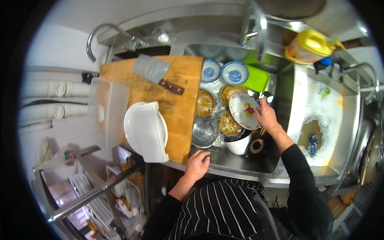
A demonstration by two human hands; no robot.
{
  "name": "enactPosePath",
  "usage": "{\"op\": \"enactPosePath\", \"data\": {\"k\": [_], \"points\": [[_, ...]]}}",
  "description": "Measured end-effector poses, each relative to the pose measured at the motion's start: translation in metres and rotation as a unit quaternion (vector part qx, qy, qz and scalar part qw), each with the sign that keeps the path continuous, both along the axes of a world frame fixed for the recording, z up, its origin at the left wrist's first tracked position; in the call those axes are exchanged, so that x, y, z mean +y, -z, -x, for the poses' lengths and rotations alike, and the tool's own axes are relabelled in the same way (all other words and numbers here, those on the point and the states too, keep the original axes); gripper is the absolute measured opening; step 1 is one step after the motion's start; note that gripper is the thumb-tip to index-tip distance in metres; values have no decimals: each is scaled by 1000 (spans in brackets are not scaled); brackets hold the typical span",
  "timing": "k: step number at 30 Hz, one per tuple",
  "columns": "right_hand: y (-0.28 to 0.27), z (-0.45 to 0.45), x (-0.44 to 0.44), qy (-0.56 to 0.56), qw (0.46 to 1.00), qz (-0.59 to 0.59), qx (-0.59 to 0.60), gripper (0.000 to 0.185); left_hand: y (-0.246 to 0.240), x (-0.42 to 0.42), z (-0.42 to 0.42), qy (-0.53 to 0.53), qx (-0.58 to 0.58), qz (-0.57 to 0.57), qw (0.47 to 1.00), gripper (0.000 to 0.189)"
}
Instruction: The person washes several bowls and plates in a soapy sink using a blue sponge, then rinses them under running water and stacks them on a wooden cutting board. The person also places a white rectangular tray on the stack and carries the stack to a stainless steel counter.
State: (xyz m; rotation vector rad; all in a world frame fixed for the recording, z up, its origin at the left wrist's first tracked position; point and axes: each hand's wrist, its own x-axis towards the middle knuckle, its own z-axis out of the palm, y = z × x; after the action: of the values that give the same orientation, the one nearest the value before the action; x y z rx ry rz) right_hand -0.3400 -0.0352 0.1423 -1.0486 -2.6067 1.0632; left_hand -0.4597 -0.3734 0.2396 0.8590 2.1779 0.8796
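Note:
My right hand grips the rim of a white plate with a red flower pattern, tilted over the middle sink basin. My left hand is at the basin's front edge, fingers loosely curled, holding nothing. Below the plate are a white bowl with a dark inside, a brown round vessel with a dark opening and yellowish bowls. Two blue-and-white bowls and a bright green container sit at the back. A clear round bowl lies by the cutting board.
On the wooden cutting board lie a cleaver and stacked white dishes; a translucent plastic bin stands at its left. The right basin holds foamy water. Behind it stands a yellow jug. Curved faucets rise at both sides.

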Motion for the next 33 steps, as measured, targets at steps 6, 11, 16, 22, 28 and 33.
{"op": "enactPosePath", "data": {"k": [6, 11, 16, 22, 28, 33], "points": [[-71, -47, -7, -23, 967, -241, 79, 59, -16, 18, -1, 97, 39, -50, 993, 16], [-108, -104, -25, 83, 962, -238, 102, 59, -36, 19, -14, 201, 88, -111, 969, 15], [-106, -172, -93, 428, 879, -19, 208, 35, -30, -8, -34, 273, 49, -138, 951, 14], [-102, -308, -268, 559, 490, 429, 513, 39, -3, -49, -55, 390, 10, -82, 917, 19], [-136, -466, -456, 670, 339, 252, 611, 44, -5, -64, -76, 408, -63, -8, 911, 26], [-231, -620, -583, 719, 206, 18, 663, 45, -21, -56, -135, 449, -35, 27, 893, 34]]}}
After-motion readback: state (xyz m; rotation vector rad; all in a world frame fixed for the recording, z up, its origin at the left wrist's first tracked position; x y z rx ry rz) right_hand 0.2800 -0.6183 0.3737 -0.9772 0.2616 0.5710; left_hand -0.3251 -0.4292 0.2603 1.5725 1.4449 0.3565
